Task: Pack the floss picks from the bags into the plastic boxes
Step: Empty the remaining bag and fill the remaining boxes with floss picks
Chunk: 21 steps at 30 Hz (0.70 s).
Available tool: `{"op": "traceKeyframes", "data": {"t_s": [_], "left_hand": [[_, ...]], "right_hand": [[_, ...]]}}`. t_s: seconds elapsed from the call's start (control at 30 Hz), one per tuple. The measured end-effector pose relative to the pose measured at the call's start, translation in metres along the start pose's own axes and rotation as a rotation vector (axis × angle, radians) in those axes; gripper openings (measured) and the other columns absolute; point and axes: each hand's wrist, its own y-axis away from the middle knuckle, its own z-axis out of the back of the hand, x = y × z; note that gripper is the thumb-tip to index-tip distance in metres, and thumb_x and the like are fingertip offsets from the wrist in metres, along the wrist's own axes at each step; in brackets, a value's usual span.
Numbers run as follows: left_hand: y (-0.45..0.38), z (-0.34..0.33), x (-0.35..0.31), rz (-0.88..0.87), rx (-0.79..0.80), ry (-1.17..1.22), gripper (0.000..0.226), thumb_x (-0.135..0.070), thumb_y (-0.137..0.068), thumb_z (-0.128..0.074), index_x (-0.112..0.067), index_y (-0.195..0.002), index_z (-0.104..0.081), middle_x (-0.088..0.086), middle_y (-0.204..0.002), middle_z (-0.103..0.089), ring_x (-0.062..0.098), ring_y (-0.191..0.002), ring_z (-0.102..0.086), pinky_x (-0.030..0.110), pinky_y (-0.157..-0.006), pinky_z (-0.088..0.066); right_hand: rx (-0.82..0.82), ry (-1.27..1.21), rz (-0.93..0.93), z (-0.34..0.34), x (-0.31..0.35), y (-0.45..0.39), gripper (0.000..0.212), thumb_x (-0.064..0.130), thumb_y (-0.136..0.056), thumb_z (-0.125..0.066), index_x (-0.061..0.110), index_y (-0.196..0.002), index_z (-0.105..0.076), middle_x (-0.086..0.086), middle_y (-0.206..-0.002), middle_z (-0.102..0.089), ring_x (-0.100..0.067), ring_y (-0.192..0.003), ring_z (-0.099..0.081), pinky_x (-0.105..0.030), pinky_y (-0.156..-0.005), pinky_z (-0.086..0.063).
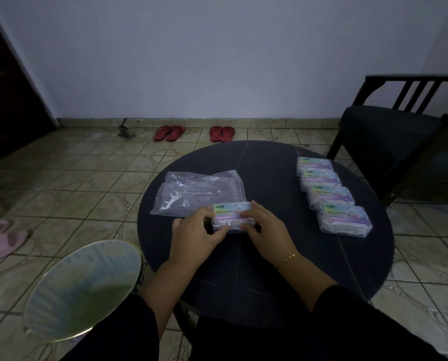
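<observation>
Sitting at our round dark table [269, 256], we see a wastebasket [82, 290] at eight o'clock, clear bags [202, 191] holding a few floss picks [170, 200], four filled boxes [332, 194] at two o'clock; our left hand [195, 234] and right hand [266, 229] grip a floss-pick box [232, 212] at centre.

plastic box [232, 214] label, "DENTAL FLOSS PICKS", other print unreadable

Clear glossy plastic boxes [332, 192], crinkled transparent plastic bags [199, 191], dark matt round table [269, 256], glazed patterned floor tiles [87, 178], red rubbery sandals [168, 133]
</observation>
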Motion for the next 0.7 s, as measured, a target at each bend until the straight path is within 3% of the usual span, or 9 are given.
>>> {"op": "traceKeyframes", "data": {"t_s": [0.13,0.23,0.43,0.6,0.7], "left_hand": [[0.002,-0.002,-0.004,0.066,0.002,0.113,0.045,-0.046,-0.078,-0.07,-0.027,-0.115,-0.052,-0.016,-0.112,-0.06,0.003,-0.094,-0.055,0.026,-0.096,-0.03],[0.002,-0.006,-0.004,0.062,0.029,0.128,0.05,-0.044,-0.083,-0.066,-0.029,-0.128,-0.051,-0.016,-0.122,-0.053,0.004,-0.107,-0.052,0.026,-0.096,-0.026],[0.005,-0.003,0.003,-0.105,0.092,-0.24,0.051,-0.048,-0.096,-0.041,-0.033,-0.144,-0.035,-0.012,-0.15,-0.034,0.009,-0.13,-0.039,0.031,-0.1,-0.025],[0.006,-0.003,0.008,-0.161,0.092,-0.393,0.053,-0.052,-0.098,-0.022,-0.033,-0.148,-0.025,-0.01,-0.15,-0.036,0.012,-0.124,-0.046,0.03,-0.094,-0.029],[0.006,-0.004,0.007,-0.165,0.091,-0.41,0.052,-0.049,-0.099,-0.024,-0.032,-0.148,-0.024,-0.01,-0.15,-0.036,0.012,-0.124,-0.045,0.029,-0.093,-0.029]], "right_hand": [[-0.04,-0.055,0.009,0.001,0.0,0.002,0.035,0.016,-0.09,-0.062,0.022,-0.125,-0.059,-0.002,-0.147,-0.04,-0.011,-0.135,-0.036,-0.012,-0.103,-0.026],[-0.046,-0.073,0.015,0.0,0.0,0.003,0.034,0.016,-0.089,-0.063,0.022,-0.123,-0.061,-0.004,-0.145,-0.043,-0.011,-0.135,-0.037,-0.016,-0.106,-0.028],[-0.017,-0.044,-0.03,0.003,-0.001,0.002,0.036,0.019,-0.088,-0.066,0.021,-0.123,-0.062,-0.001,-0.147,-0.04,-0.01,-0.133,-0.038,-0.013,-0.105,-0.025],[0.024,0.049,-0.017,0.004,-0.001,0.004,0.04,0.024,-0.091,-0.062,0.024,-0.13,-0.056,0.003,-0.151,-0.034,-0.008,-0.136,-0.034,-0.006,-0.103,-0.016],[0.022,0.094,0.0,0.003,-0.003,0.005,0.04,0.023,-0.092,-0.06,0.025,-0.132,-0.054,0.003,-0.151,-0.033,-0.007,-0.136,-0.034,-0.004,-0.102,-0.013]]}}
